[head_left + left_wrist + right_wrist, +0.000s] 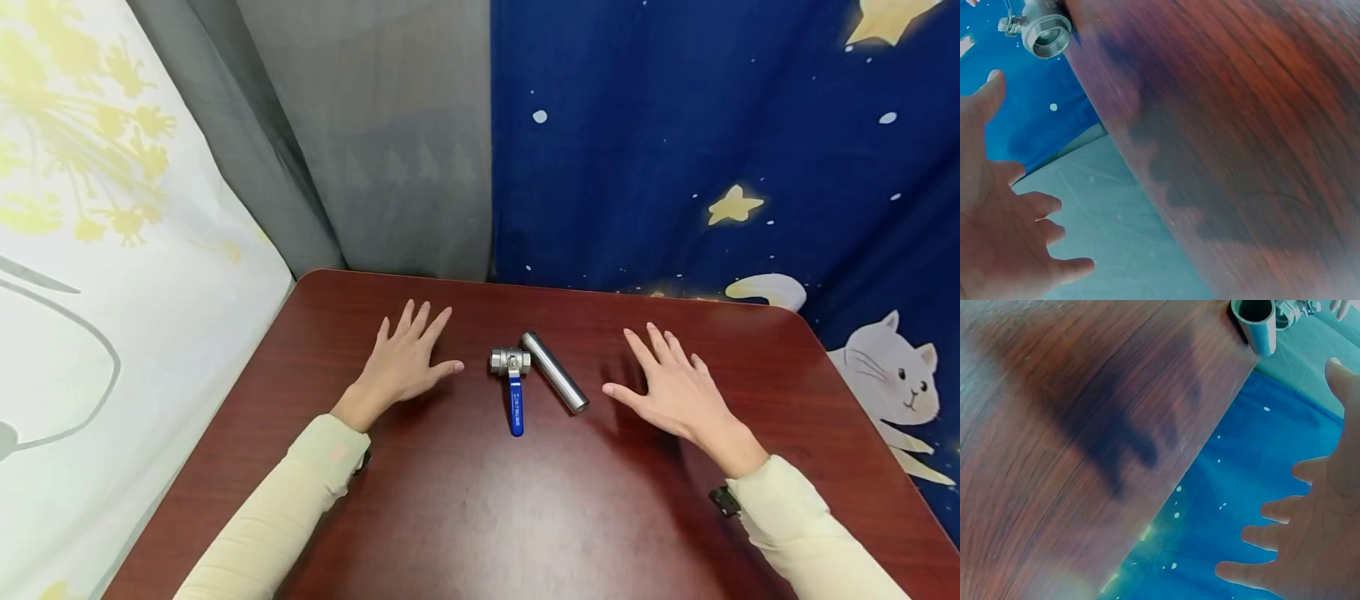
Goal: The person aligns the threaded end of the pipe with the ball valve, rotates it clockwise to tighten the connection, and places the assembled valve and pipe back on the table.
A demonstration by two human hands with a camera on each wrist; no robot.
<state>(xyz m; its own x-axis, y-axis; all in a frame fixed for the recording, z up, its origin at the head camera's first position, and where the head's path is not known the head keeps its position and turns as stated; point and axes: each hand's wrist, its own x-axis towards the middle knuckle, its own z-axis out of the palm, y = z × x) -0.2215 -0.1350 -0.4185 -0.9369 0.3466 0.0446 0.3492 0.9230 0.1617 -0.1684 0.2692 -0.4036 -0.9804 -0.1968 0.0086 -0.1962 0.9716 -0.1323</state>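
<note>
A metal ball valve (510, 362) with a blue lever handle (516, 407) lies in the middle of the table, its handle pointing toward the person. Just right of it a smooth steel pipe (555, 373) lies slantwise, its far end close to the valve. To the left, the left hand (405, 362) is held with fingers spread, apart from the valve and holding nothing. The right hand (671, 387) is likewise spread, right of the pipe and apart from it. The left wrist view shows the valve's threaded opening (1050, 40); the right wrist view shows the pipe's hollow end (1255, 325).
The dark red wooden table (450, 517) has rounded far corners. Behind it hang a grey curtain (390, 150) and a blue curtain (637, 150) with stars and a cat. A white patterned cloth (112, 333) hangs along the left side.
</note>
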